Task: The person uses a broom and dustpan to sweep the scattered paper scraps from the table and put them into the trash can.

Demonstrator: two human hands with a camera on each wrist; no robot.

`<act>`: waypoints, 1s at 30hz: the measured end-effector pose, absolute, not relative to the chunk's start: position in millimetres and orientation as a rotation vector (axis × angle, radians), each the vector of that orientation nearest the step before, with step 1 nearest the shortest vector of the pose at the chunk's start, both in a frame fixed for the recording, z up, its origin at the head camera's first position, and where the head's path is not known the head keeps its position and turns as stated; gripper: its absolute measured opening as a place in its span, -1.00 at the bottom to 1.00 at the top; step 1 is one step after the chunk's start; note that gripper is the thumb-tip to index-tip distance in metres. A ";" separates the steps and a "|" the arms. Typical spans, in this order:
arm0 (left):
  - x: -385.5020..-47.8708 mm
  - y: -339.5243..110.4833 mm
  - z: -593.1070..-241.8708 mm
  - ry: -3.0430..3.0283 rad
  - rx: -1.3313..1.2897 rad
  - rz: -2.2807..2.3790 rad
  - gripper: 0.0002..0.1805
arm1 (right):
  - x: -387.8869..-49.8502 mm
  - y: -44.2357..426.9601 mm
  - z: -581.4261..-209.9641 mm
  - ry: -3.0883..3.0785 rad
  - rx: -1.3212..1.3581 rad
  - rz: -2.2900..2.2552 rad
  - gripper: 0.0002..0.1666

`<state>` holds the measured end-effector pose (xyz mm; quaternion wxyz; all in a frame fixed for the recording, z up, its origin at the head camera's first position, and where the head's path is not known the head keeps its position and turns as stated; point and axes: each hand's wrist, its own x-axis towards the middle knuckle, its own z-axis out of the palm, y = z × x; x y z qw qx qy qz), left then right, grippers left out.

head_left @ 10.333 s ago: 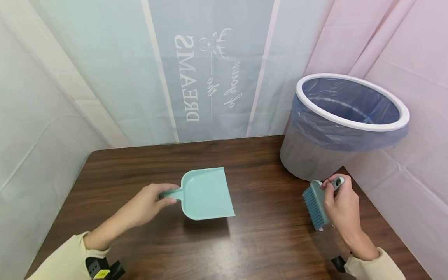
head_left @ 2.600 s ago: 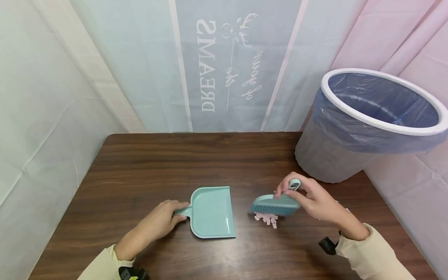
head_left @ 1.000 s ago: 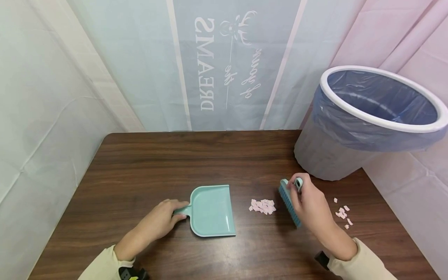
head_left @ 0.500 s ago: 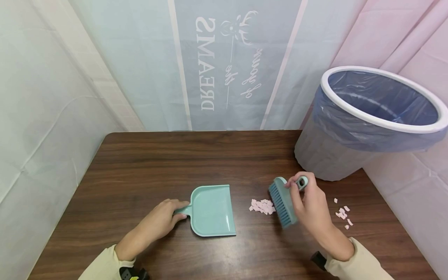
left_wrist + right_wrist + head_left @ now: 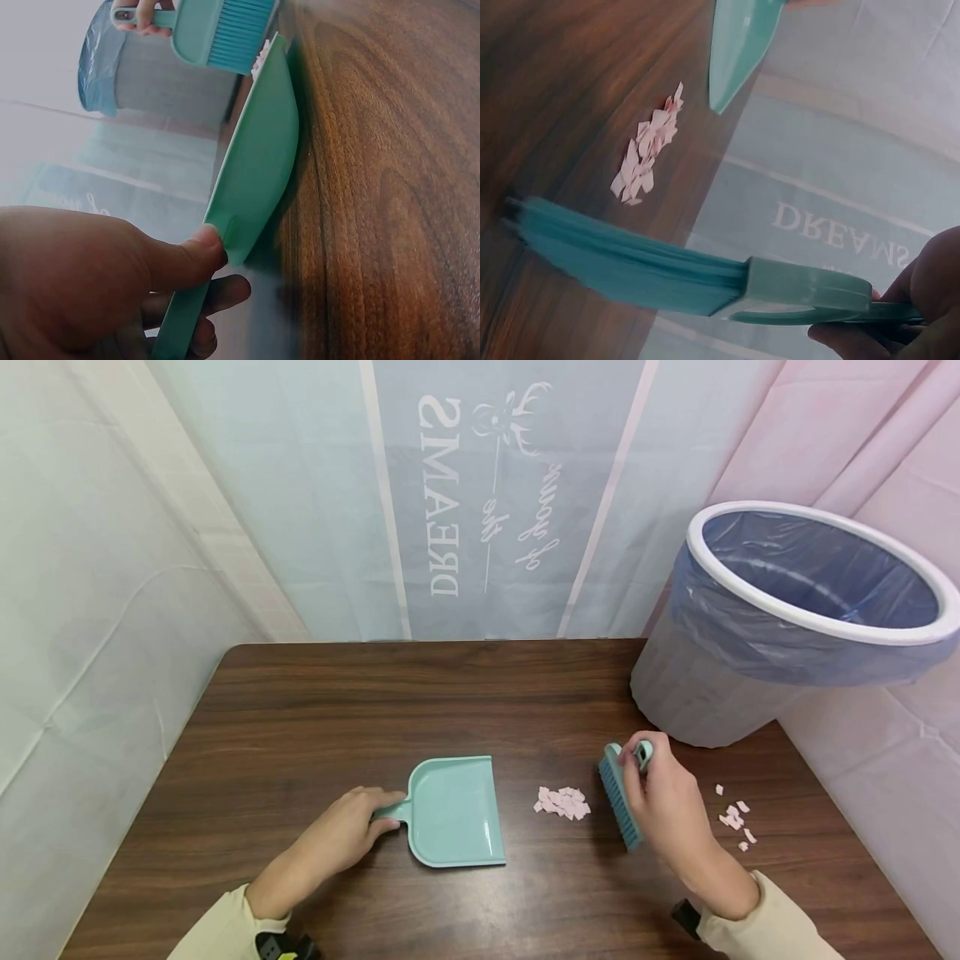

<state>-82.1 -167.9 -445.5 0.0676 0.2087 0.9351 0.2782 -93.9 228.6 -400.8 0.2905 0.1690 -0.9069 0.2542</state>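
Note:
My left hand (image 5: 341,831) grips the handle of the mint-green dustpan (image 5: 454,812), whose straight edge faces right. My right hand (image 5: 671,793) holds the handle of a teal brush (image 5: 621,797), bristles tilted down. Between dustpan and brush lies a small heap of pale pink paper scraps (image 5: 562,802), touched by neither in the head view. Several more scraps (image 5: 732,816) lie scattered right of my right hand. In the left wrist view my thumb and fingers pinch the dustpan (image 5: 259,150). The right wrist view shows the heap (image 5: 649,146) beyond the brush bristles (image 5: 630,259).
A grey bin (image 5: 693,693) with a white rim and blue liner stands at the right rear of the dark wooden table (image 5: 375,702). Printed cloth (image 5: 465,527) hangs behind, and pale sheets flank both sides.
Over the last half second the brush has shifted right, away from the heap, and turned more upright. Earlier it was over the scraps, which now form a flatter heap. The dustpan stays put.

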 end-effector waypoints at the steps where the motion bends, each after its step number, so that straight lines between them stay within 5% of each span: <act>1: -82.2 -167.6 -445.7 2.821 0.626 0.832 -0.60 | -93.1 226.8 -401.6 -2.420 0.461 0.670 -0.73; 30: -83.7 -152.1 -433.5 2.924 0.652 0.648 -0.65 | -91.7 154.2 -410.7 -2.385 0.631 0.737 -0.74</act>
